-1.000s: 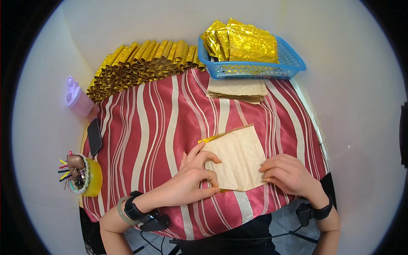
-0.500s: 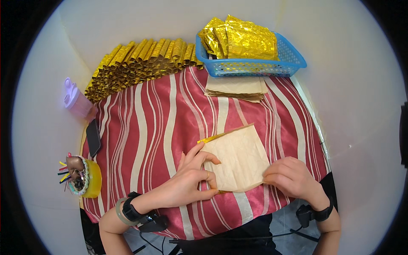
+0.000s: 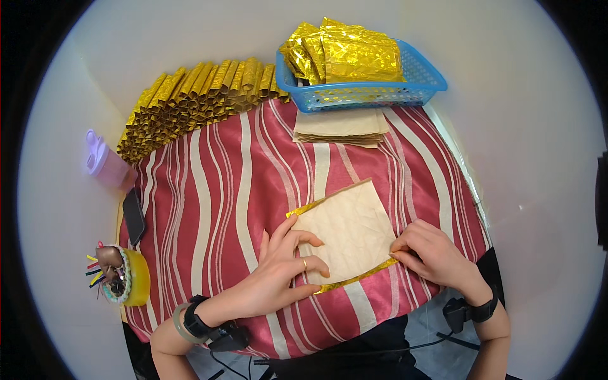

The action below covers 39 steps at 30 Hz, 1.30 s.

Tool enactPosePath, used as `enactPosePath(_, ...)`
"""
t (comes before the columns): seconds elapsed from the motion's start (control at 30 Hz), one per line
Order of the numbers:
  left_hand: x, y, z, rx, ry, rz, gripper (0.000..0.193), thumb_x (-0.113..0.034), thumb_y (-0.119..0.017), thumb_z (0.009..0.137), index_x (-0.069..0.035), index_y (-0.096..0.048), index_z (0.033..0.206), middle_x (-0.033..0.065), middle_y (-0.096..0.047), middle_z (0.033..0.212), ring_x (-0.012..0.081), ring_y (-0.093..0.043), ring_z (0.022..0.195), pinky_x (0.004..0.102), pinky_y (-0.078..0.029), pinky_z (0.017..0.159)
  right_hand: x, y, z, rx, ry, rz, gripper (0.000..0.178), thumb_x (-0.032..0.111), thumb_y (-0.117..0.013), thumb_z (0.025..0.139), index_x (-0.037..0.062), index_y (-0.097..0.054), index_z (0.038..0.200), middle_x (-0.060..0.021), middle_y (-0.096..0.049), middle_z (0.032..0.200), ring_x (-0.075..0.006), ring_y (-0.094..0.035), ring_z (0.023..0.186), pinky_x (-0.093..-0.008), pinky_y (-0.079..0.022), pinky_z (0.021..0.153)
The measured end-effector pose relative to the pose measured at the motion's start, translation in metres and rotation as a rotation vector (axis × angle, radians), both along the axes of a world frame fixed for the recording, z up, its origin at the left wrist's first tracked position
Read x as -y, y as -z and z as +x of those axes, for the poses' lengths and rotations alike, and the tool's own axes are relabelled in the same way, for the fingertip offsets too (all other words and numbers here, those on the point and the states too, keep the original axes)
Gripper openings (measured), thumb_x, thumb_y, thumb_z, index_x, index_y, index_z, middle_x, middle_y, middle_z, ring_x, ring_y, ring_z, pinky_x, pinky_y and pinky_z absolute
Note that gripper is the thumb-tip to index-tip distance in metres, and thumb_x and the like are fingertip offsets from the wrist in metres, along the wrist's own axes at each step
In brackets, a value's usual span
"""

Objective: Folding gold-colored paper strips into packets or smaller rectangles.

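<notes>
A squarish sheet of tan paper with gold foil edges [image 3: 348,234] lies at a slant on the striped cloth, in front of me. Gold shows as a narrow strip along its near edge and at its far left corner. My left hand [image 3: 272,272] rests on the left side of the sheet with fingers spread, the thumb by the near left corner and a fingertip by the far left one. At the near right corner, my right hand [image 3: 434,253] pinches the sheet's edge between thumb and fingers.
Behind the sheet is a stack of tan paper [image 3: 339,126], below a blue basket [image 3: 364,97] of gold foil sheets. Rolled gold tubes [image 3: 196,95] are piled at the far left. A purple cup [image 3: 107,161], a black phone [image 3: 133,217] and a yellow pot [image 3: 137,277] line the left edge.
A gold strip along the sheet's near edge has come into view, most of it hidden before. My right hand still pinches the corner. The whole view has shifted slightly.
</notes>
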<state>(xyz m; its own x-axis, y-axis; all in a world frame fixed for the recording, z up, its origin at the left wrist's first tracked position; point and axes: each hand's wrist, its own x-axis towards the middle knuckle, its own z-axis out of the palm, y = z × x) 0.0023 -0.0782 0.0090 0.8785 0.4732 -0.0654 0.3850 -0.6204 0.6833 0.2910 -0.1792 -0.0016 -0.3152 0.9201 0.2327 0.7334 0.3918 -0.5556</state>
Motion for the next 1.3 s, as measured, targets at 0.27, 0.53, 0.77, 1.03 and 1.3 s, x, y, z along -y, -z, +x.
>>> enactPosePath(0.27,0.003,-0.002,-0.003,-0.032,0.028,0.197,0.033,-0.022,-0.079,0.075,-0.017,-0.063,0.104,0.0076,-0.042,0.13,0.0405,-0.02,0.14,0.0719,-0.011,0.104,-0.001,-0.009,-0.001,-0.064,0.003,-0.102,0.011,0.01,-0.069,0.082,0.0045,-0.061,0.087,-0.0087,-0.057,0.082,-0.027,-0.055,0.08,-0.0369,-0.046,0.072)
enactPosePath(0.53,-0.01,-0.009,0.003,0.147,-0.249,0.175,0.043,-0.019,-0.068,0.085,-0.002,-0.049,0.12,0.0165,-0.047,0.124,0.0315,-0.053,0.107,0.0361,-0.047,0.089,-0.046,-0.042,0.021,0.204,-0.046,-0.072,0.005,0.007,-0.066,0.079,0.0056,-0.064,0.083,-0.009,-0.058,0.085,-0.0287,-0.059,0.089,-0.0391,-0.048,0.075)
enactPosePath(0.77,-0.032,0.001,0.0,0.136,-0.134,0.281,0.018,-0.012,-0.061,0.09,-0.002,-0.063,0.105,0.0121,-0.057,0.114,0.0297,-0.05,0.104,0.0376,-0.042,0.093,-0.083,-0.049,0.006,0.476,-0.003,-0.039,0.007,0.01,-0.064,0.08,0.0042,-0.061,0.083,-0.009,-0.057,0.092,-0.0286,-0.059,0.087,-0.0391,-0.048,0.075)
enactPosePath(1.03,-0.032,-0.009,-0.013,0.071,-0.068,0.313,0.013,-0.008,-0.062,0.088,-0.008,-0.066,0.101,0.0041,-0.065,0.097,0.0216,-0.055,0.104,0.0362,-0.035,0.095,-0.131,-0.026,-0.011,0.2,-0.158,0.066,0.009,0.009,-0.063,0.082,0.0018,-0.06,0.086,-0.0122,-0.058,0.092,-0.0321,-0.061,0.083,-0.0401,-0.049,0.073)
enactPosePath(1.3,-0.053,0.008,0.003,0.219,-0.002,0.004,0.02,-0.003,-0.066,0.084,-0.006,-0.059,0.102,0.0087,-0.058,0.104,0.0277,-0.055,0.106,0.0416,-0.039,0.096,-0.123,-0.002,0.002,-0.068,0.035,-0.015,0.031,0.011,-0.072,0.08,0.0031,-0.056,0.105,-0.0136,-0.053,0.104,-0.0316,-0.059,0.092,-0.0403,-0.05,0.078)
